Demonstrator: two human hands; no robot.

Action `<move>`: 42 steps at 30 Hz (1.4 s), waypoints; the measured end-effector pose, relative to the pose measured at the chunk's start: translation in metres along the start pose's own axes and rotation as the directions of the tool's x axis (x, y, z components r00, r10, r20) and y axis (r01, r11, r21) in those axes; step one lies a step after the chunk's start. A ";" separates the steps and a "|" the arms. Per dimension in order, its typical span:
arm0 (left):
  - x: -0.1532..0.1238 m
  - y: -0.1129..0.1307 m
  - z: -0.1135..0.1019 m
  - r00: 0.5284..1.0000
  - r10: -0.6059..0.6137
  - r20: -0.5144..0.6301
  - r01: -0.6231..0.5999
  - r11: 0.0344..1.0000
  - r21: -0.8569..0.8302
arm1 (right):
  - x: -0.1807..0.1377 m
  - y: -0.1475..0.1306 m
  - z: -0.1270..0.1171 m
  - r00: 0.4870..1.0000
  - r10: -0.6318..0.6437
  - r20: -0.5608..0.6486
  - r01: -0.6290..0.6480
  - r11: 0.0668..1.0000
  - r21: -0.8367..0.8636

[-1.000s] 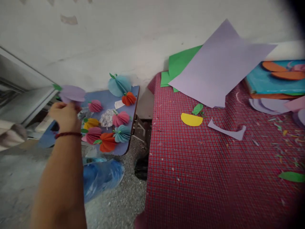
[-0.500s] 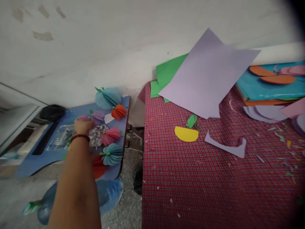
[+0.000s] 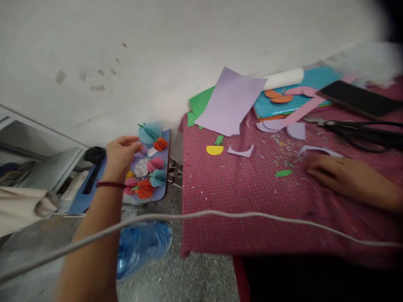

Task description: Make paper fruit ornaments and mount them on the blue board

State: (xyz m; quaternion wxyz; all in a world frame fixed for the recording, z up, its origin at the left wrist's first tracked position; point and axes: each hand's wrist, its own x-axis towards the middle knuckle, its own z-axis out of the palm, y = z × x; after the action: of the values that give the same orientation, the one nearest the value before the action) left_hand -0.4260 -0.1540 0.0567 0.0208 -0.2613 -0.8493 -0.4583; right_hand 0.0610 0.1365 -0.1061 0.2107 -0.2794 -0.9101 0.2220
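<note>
Left hand (image 3: 121,153) hovered over the blue board (image 3: 82,200), fingers (image 3: 134,144) loosely curled and released, nothing between them. The teal paper ball (image 3: 147,132) sat just beside the fingertips at 1 o'clock. The other paper balls (image 3: 155,164), pink, orange and teal, crowded the board's right end at 4 o'clock of the hand, close to its right edge. A narrow strip of floor separated that edge from the left edge of the red checked table (image 3: 220,197). Right hand (image 3: 333,176) lay palm down on the cloth, fingers flat, gripping nothing; blurred. Green leaf cutout (image 3: 283,173) lay near it at 9 o'clock; scissors (image 3: 355,130) at 12 o'clock, apart. Cloth between the table's left edge and the right hand carried only small scraps. A white cord (image 3: 201,216) crossed the view along the table's near edge.
</note>
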 end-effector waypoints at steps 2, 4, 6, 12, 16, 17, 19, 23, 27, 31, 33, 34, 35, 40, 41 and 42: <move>-0.051 0.029 0.049 0.990 0.036 0.137 -0.018 0.992 -0.126 | 0.001 0.009 -0.007 0.987 -0.094 0.129 0.096 0.995 -0.012; -0.104 0.058 0.101 0.931 0.079 0.356 0.058 0.931 -0.360 | 0.006 0.003 -0.010 0.991 -0.068 0.119 0.070 0.997 -0.014; -0.154 0.089 0.147 0.871 0.138 0.471 0.097 0.892 -0.442 | 0.007 -0.016 -0.016 0.994 -0.078 0.083 0.074 0.996 0.053; -0.247 0.178 0.204 0.693 0.147 0.706 0.561 0.504 -0.656 | 0.000 -0.070 -0.052 0.955 -0.211 -0.207 0.256 0.940 0.225; -0.276 0.216 0.212 0.644 0.160 0.748 0.626 0.451 -0.636 | -0.007 -0.065 -0.075 0.925 -0.249 -0.288 0.305 0.937 0.169; -0.283 0.223 0.215 0.643 0.152 0.750 0.628 0.456 -0.631 | -0.009 -0.060 -0.080 0.923 -0.249 -0.292 0.301 0.942 0.148; -0.295 0.232 0.222 0.641 0.120 0.758 0.639 0.464 -0.613 | -0.014 -0.047 -0.086 0.926 -0.253 -0.280 0.290 0.952 0.097; -0.309 0.243 0.245 0.599 0.026 0.800 0.712 0.440 -0.547 | -0.022 -0.016 -0.091 0.944 -0.270 -0.189 0.272 0.962 -0.015; -0.314 0.249 0.271 0.511 -0.022 0.859 0.794 0.396 -0.462 | -0.030 0.015 -0.093 0.951 -0.272 -0.148 0.249 0.955 -0.158; -0.314 0.251 0.295 0.447 -0.052 0.893 0.837 0.375 -0.398 | -0.032 0.037 -0.091 0.949 -0.308 -0.065 0.274 0.910 -0.312; -0.314 0.250 0.303 0.421 -0.044 0.906 0.852 0.361 -0.378 | -0.029 0.042 -0.092 0.957 -0.287 -0.041 0.260 0.913 -0.313; -0.312 0.250 0.306 0.409 -0.035 0.912 0.859 0.353 -0.371 | -0.028 0.043 -0.093 0.963 -0.267 -0.036 0.245 0.923 -0.298; -0.310 0.250 0.306 0.399 -0.030 0.917 0.863 0.349 -0.364 | -0.026 0.044 -0.095 0.969 -0.243 -0.039 0.223 0.935 -0.275; -0.270 0.239 0.298 0.481 -0.037 0.876 0.724 0.581 -0.373 | -0.019 0.042 -0.113 0.994 -0.046 -0.102 0.037 0.995 -0.096; -0.255 0.234 0.298 0.598 0.007 0.802 0.597 0.663 -0.451 | -0.018 0.041 -0.116 0.994 0.000 -0.110 -0.008 0.997 -0.074; -0.240 0.228 0.300 0.724 0.058 0.688 0.444 0.723 -0.529 | -0.017 0.040 -0.120 0.993 0.029 -0.113 -0.036 0.998 -0.060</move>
State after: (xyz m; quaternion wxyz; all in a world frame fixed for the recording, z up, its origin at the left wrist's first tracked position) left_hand -0.0525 0.0821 -0.0075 -0.4271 -0.2986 -0.6030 -0.6040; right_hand 0.1513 0.1904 -0.0343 0.2490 -0.3126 -0.8986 0.1811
